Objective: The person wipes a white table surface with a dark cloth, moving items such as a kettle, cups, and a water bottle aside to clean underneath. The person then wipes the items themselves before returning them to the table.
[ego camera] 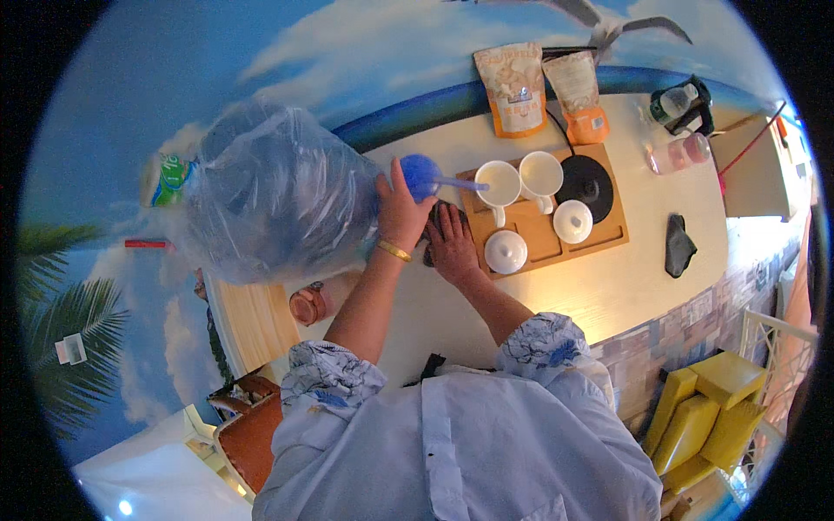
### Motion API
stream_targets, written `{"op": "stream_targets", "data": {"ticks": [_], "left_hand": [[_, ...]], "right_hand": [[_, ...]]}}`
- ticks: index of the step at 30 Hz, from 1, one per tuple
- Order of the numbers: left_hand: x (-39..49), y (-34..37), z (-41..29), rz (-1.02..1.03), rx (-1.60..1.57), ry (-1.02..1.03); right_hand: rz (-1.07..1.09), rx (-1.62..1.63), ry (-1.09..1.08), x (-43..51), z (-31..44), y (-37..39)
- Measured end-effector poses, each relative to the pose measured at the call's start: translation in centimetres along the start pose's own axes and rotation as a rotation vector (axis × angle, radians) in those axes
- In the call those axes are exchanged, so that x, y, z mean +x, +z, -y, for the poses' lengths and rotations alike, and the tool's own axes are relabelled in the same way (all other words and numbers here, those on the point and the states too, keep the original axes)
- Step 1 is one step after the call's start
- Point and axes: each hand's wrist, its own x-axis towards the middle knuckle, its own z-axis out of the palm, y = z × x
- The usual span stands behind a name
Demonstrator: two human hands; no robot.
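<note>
My left hand point(402, 211) rests with spread fingers against the blue lid point(419, 177) of a large clear plastic container; whether it grips is hard to tell. A blue spout or handle point(464, 184) reaches from the lid to the rim of a white mug point(500, 183). Beside it, my right hand point(451, 247) lies flat on a dark cloth point(430, 255) at the left edge of a wooden tray point(619, 176). A second white mug point(541, 173), two white lids point(505, 251) point(573, 221) and a round black heating base point(589, 189) stand on the tray.
Two snack pouches point(513, 91) point(578, 98) stand behind the tray. A pink bottle point(681, 154) and another dark cloth point(679, 246) are at the right of the table point(651, 286). A glass jar point(309, 305) sits near my left forearm. Yellow chair point(697, 417) stands lower right.
</note>
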Motion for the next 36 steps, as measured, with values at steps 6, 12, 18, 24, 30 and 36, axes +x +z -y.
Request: {"op": "stream_targets", "data": {"ticks": [6, 12, 18, 24, 30, 36], "left_hand": [[-2.0, -1.6, -0.9, -0.020, -0.020, 0.094], [-11.1, -0.6, 1.4, -0.083, -0.066, 0.270], [-21.1, 1.9, 3.2, 0.090, -0.232, 0.124], [-27.2, 4.9, 13.0, -0.269, -0.506, -0.362], [-23.9, -1.6, 15.6, -0.486, -0.707, -0.572], [-21.4, -1.8, 18.2, -0.365, -0.848, -0.379]], "right_hand": [[0.164, 0.021, -0.235, -9.0, 1.7, -2.0], [0.181, -0.004, -0.335, -10.3, 0.3, -1.5], [0.124, -0.186, -0.090, -0.1, -0.1, 1.8], [0.034, -0.111, -0.094, 0.0, 4.3, 2.8], [0.368, 0.028, -0.569, -8.6, 4.5, 0.6], [0.205, -0.076, -0.347, -0.9, 1.6, 1.0]]}}
